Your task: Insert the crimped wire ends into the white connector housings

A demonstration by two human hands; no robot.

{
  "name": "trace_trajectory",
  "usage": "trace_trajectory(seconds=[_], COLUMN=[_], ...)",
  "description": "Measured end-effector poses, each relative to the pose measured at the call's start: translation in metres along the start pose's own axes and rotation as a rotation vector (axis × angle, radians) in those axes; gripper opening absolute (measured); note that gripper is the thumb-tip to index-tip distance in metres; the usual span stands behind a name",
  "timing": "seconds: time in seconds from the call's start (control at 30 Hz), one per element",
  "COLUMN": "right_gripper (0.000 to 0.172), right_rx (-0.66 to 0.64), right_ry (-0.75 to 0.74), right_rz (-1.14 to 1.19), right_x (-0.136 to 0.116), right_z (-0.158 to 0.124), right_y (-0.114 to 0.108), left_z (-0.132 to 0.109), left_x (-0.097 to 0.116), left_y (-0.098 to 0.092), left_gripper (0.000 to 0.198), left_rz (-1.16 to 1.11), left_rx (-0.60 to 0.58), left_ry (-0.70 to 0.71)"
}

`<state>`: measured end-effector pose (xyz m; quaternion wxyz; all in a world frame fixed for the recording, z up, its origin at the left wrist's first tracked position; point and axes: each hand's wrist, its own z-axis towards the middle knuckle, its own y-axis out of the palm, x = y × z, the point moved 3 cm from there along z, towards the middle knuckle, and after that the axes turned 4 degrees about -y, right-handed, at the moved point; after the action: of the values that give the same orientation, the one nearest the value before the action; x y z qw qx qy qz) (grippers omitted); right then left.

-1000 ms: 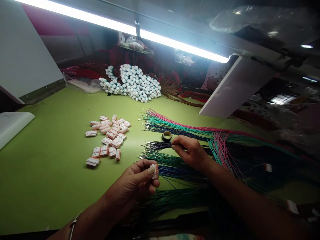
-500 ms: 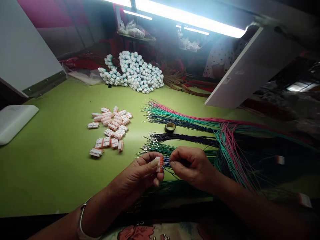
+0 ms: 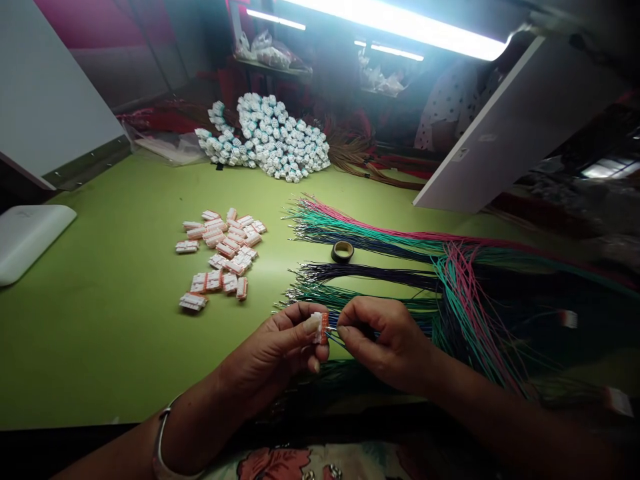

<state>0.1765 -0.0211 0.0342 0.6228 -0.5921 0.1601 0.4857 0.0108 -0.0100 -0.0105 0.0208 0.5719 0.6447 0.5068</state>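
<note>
My left hand [image 3: 273, 350] pinches a small white and orange connector housing [image 3: 321, 328] between thumb and fingers. My right hand [image 3: 383, 343] sits just right of it, its fingertips pinched on thin blue wires [image 3: 334, 338] whose ends reach the housing. The exact entry point is too small to see. Long bundles of pink, green, blue and dark wires [image 3: 380, 250] fan out on the table behind and beside my right hand. Loose white and orange connectors [image 3: 220, 253] lie in a group left of my hands.
A large heap of white connectors [image 3: 265, 140] stands at the back of the green table [image 3: 100, 360], and a small tape roll [image 3: 343, 252] lies among the wires. A white panel [image 3: 515, 127] slants over the right side. A person's dotted sleeve [image 3: 445, 117] shows behind it.
My right hand has moved from the dark wire bundle to the housing, bringing thin wires with it. Both hands are now close together, and the view has tilted slightly.
</note>
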Motion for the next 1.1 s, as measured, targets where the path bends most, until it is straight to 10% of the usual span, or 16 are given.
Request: trace_trajectory(seconds=[0.37,1.1], right_gripper=[0.015,0.024], right_rx=[-0.004,-0.097], right_ry=[-0.133,0.412], right_rz=[-0.118,0.353], right_x=[0.004,0.016], right_z=[-0.001,0.004], right_y=[0.003,0.017], left_z=[0.001,0.000], left_x=[0.000,-0.001], left_y=[0.000,0.001], left_gripper=[0.015,0.014], left_rz=[-0.007,0.147], left_rx=[0.010,0.047], left_ry=[-0.007,0.100])
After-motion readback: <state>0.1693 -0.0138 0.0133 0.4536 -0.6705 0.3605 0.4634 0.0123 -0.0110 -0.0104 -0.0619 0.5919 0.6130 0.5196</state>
